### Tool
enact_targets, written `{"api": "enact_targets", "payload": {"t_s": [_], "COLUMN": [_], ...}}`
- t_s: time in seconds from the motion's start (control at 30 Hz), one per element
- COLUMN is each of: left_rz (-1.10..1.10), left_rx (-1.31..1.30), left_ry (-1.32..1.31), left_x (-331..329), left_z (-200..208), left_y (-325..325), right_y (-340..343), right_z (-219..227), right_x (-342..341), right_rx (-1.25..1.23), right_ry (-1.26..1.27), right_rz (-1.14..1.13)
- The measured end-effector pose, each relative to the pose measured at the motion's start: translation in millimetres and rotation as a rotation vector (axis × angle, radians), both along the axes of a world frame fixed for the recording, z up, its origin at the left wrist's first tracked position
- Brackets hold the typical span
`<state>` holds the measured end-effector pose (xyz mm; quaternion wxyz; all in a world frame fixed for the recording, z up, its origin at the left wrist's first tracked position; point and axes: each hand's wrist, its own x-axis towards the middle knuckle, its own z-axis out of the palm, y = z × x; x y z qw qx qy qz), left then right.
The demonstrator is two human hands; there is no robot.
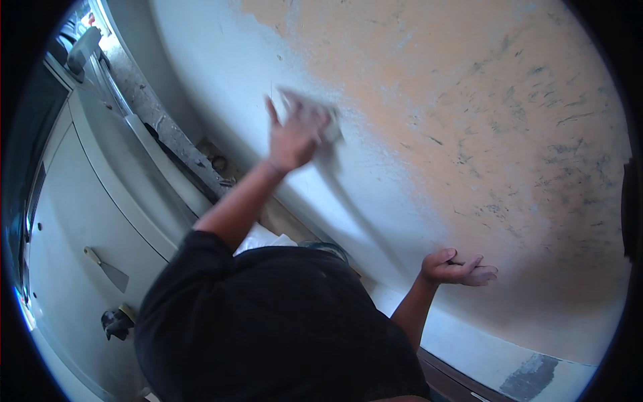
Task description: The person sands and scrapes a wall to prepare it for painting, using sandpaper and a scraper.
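Left hand [295, 139] — blurred pad [333, 128] in grip — against the wall [482, 114]; right hand [457, 269] loose, empty.

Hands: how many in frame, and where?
2. Left hand is at the wall, upper centre, with a blurred pale pad; right hand is open before the wall, lower right. No others visible.
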<state>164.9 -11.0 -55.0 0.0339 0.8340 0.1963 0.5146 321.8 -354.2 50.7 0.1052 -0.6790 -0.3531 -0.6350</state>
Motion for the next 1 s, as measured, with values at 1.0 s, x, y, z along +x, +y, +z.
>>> {"api": "enact_targets", "payload": {"t_s": [1.0], "left_rz": [-1.224], "left_rx": [-0.11], "left_ry": [0.583], "left_x": [8.2], "left_z": [35.8], "left_y": [-168.4], "right_y": [-47.1], "right_z": [-83.7], "right_x": [-63.5], "right_rx": [-0.178], "right_ry": [0.824], "right_rz": [0.048]}}
